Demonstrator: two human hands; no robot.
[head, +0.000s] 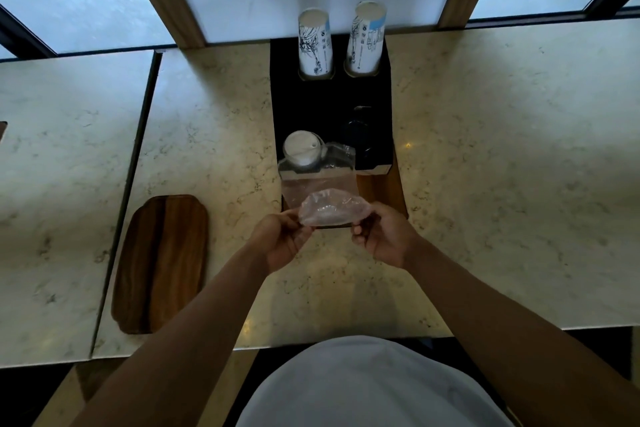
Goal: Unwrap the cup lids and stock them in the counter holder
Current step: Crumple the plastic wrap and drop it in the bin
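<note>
A clear plastic wrap [329, 206] stretches from a stack of white cup lids [302, 150] down to my hands. The lid stack stands in the front left slot of the black counter holder [287, 107], with the wrap still around its lower part. My left hand [282, 241] pinches the wrap's open end on the left. My right hand [382, 236] pinches the same end on the right. Dark lids [360, 135] fill the front right slot, hard to make out.
Two stacks of printed paper cups [315, 43] [367, 40] stand upside down in the holder's back slots. A wooden tray [161, 262] lies on the marble counter [502, 166] to the left. A window is behind the holder.
</note>
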